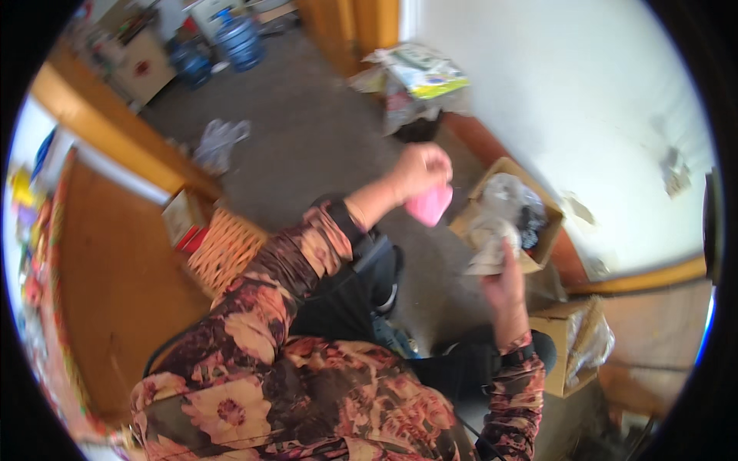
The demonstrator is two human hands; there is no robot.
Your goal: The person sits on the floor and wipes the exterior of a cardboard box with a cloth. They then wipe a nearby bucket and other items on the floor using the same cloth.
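Note:
My left hand (424,167) is raised over the floor with its fingers pinched on a small pink item (429,206). The item hangs below the fingers, too blurred to tell whether it is plastic or cloth. Farther right, my right hand (505,288) grips a crumpled off-white sheet (489,249), paper or cloth, with the thumb on top. That sheet overlaps the near side of an open cardboard box (552,227). Inside the box lie a clear plastic bag (507,193) and a dark bundle (531,226).
A second cardboard box (550,346) holding plastic wrap stands by my right knee. Left of me are a woven basket (225,250) and a wooden panel (109,288). Plastic packages (426,69) lean by the wall. Beyond are a plastic bag (222,141) and a blue water jug (239,41).

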